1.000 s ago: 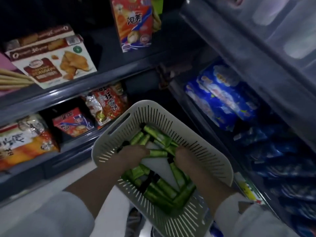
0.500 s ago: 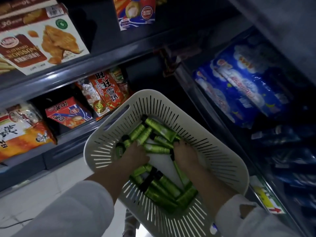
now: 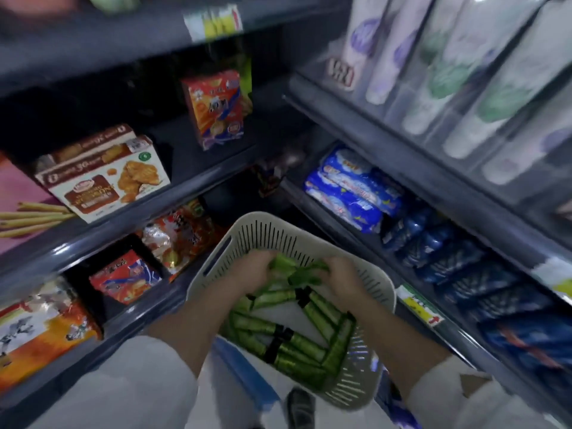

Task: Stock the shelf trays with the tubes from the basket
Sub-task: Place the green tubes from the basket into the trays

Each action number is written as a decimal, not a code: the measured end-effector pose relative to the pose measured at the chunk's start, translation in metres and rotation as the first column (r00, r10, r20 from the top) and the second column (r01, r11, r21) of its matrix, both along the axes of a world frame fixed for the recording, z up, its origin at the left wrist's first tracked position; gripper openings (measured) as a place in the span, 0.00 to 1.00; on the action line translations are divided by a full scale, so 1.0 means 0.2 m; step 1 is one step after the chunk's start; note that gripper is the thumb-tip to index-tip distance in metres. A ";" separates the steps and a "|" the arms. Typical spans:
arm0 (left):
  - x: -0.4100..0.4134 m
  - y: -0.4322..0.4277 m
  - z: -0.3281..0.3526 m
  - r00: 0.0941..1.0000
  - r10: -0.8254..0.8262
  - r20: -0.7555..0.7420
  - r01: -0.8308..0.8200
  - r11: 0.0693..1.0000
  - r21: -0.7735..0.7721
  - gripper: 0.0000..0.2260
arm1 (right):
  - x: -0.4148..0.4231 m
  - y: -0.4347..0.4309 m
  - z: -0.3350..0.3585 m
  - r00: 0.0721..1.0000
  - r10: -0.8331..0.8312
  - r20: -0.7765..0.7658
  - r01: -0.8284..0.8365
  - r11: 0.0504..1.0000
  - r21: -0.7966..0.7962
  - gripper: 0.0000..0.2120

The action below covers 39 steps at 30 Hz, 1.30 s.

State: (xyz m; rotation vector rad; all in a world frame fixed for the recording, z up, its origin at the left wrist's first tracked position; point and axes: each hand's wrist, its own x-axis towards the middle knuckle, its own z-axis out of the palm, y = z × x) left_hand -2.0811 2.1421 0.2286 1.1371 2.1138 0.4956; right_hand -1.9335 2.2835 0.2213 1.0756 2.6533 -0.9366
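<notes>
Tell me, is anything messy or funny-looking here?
Only the green tubes look messy: they lie jumbled in the white basket, pointing different ways and crossing each other. The left hand and right hand each grip some. Nothing else stands out, though the picture is blurry.

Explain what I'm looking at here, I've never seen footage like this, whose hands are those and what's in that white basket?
No machine here: a person wears a camera on the head, so the one view looks down at their own arms. The left hand and right hand are inside a white slotted basket, each gripping some green tubes with black caps; more lie loose below. Around are shop shelves: snack boxes left, blue packs right, tall pale tubes in shelf trays upper right.
</notes>
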 end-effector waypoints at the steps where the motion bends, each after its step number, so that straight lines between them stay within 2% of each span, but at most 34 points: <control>1: 0.00 0.02 0.07 0.998 0.036 0.058 -0.040 0.996 0.084 0.13 | 0.01 0.00 0.09 0.999 -0.021 -0.025 0.022 0.999 0.039 0.11; 4: 0.04 0.13 0.31 0.984 0.034 0.174 -0.082 0.956 0.282 0.15 | 0.09 0.02 0.35 0.987 -0.082 -0.137 0.102 0.984 0.143 0.06; 8: 0.13 0.33 0.52 0.976 -0.051 0.213 -0.047 0.902 0.430 0.24 | 0.26 0.04 0.68 0.928 -0.207 -0.310 0.276 0.941 0.197 0.05; 12: 0.35 0.49 0.81 0.946 -0.208 0.251 0.041 0.839 0.542 0.13 | 0.48 0.08 0.95 0.860 -0.271 -0.432 0.409 0.873 0.265 0.08; 15: 0.55 0.60 0.99 0.912 -0.320 0.258 0.109 0.794 0.599 0.14 | 0.70 0.09 1.12 0.786 -0.334 -0.520 0.527 0.802 0.281 0.13; 19: 0.88 0.70 1.19 0.842 -0.483 0.240 0.206 0.698 0.686 0.12 | 1.01 0.08 1.30 0.711 -0.364 -0.601 0.638 0.694 0.334 0.13; 24: 1.28 0.77 1.38 0.768 -0.616 0.173 0.304 0.589 0.749 0.12 | 1.43 0.06 1.50 0.601 -0.365 -0.711 0.758 0.543 0.362 0.15; 28: 1.61 0.79 1.52 0.726 -0.671 0.150 0.324 0.527 0.786 0.13 | 1.78 0.03 1.61 0.517 -0.337 -0.787 0.820 0.460 0.342 0.12; 36: 2.40 0.75 1.73 0.605 -0.782 0.151 0.365 0.441 0.820 0.12 | 2.55 -0.06 1.78 0.451 -0.291 -0.844 0.875 0.330 0.354 0.10; 39: 2.71 0.76 1.76 0.595 -0.798 0.095 0.424 0.413 0.806 0.23 | 2.87 -0.08 1.81 0.440 -0.312 -0.842 0.889 0.285 0.359 0.10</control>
